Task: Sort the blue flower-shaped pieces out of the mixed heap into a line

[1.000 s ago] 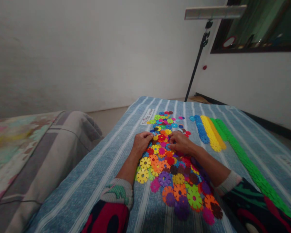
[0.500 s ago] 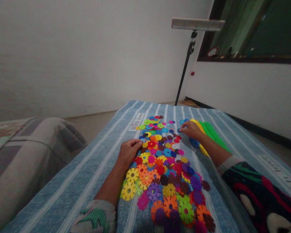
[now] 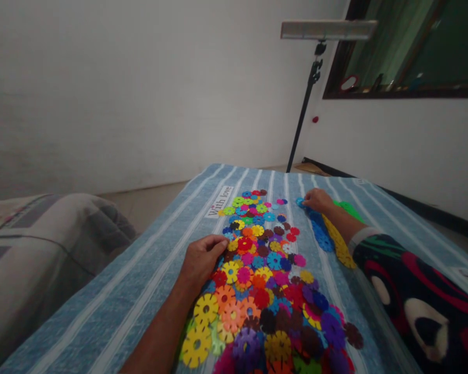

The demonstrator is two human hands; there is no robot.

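A pile of many-coloured plastic snowflake discs is spread along the middle of a blue striped cloth. My left hand rests at the pile's left edge, fingers curled loosely over the discs. My right hand reaches to the far end of a blue row of discs, its fingertips pinched at a blue disc. A yellow row lies beside the blue one, and a green row shows just past my wrist.
A lamp stand with a flat light bar rises behind the far edge of the cloth. A folded grey blanket lies at the left. A dark-framed window is in the right wall. The cloth carries a label reading "With love".
My right hand has left the middle of the pile and moved right and away to the far end of the blue row. My left hand stays at the pile's left edge.
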